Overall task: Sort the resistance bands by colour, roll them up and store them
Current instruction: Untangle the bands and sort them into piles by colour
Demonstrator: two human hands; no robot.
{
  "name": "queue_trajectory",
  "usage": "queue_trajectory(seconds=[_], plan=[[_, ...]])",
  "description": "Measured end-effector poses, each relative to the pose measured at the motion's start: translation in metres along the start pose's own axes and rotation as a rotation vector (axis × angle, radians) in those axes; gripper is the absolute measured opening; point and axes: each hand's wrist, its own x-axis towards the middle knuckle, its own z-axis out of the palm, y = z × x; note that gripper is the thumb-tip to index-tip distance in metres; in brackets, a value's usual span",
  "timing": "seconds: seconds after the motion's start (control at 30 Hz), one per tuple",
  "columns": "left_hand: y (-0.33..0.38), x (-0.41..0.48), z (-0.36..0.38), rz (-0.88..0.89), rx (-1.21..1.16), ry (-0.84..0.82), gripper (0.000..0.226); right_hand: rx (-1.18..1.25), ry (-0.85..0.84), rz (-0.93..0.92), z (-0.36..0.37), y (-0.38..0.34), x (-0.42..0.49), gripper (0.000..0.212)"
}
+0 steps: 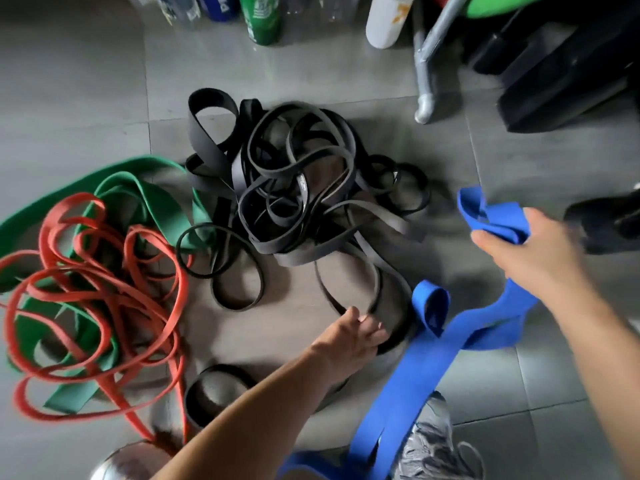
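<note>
— Where are the hands?

— Well apart. The right hand (530,251) is raised over the right side of the tiled floor (86,98), fingers and thumb clamped on a bunched fold of the blue band (415,375). The rest of that band hangs from the fist and trails back along the floor towards the near edge, passing beside a grey shoe (433,441).

— And the left?

— The left hand (349,336) is lower, near the middle, with bent fingers touching the near bend of a black loop (346,289). Blur keeps me from telling whether they close round it.

— The other bands?

— The black bands (294,188) lie in a tangled heap at the floor's centre, just beyond the left hand. The wide green band (152,202) sprawls on the left side, and the thin red bands (104,282) lie coiled across it.

— Any containers?

— A row of bottles at the far edge, among them a green bottle (265,19) and a white bottle (388,19), both cut off at the top. What they hold does not show.
</note>
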Motion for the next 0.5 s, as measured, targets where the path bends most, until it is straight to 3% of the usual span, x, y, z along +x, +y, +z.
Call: queue_trajectory(seconds=[0.13,0.33,0.5], plan=[[-0.029,-0.011,-0.001,-0.058,0.034,-0.027,0.014,-0.012,-0.037,-0.005,0.010,-0.003,-0.002,0.036],[-0.138,-0.095,-0.020,-0.518,-0.088,0.487,0.019,0.145,-0.084,0.007,0.013,-0.011,-0.002,0.026],[-0.165,-0.147,-0.062,-0.860,-0.111,0.671,0.027,0.431,-0.020,-0.004,-0.004,-0.023,0.002,0.018]])
